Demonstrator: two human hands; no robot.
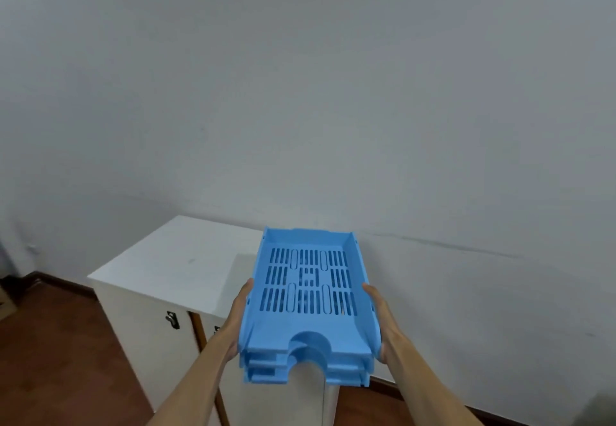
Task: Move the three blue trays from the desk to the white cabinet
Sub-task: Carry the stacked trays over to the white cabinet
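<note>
The stack of three slotted light-blue plastic trays (308,295) is being carried in the air, nested one inside another, its long axis running near to far, straight away from the person; the far end is hanging over the right part of the flat top of the low white cabinet (173,259), while the near end (the one with the arched cut-out) is overhanging the cabinet's near edge. The left hand (240,312) is pressing flat against the left long side, fingers extended along the wall; the right hand (378,312) is doing the same on the right side, so the stack is being clamped between two open palms. The cabinet top is lying below and to the left of the stack; the set-down probably calls for moving left and far, then lowering. Neither hand is nearer.
</note>
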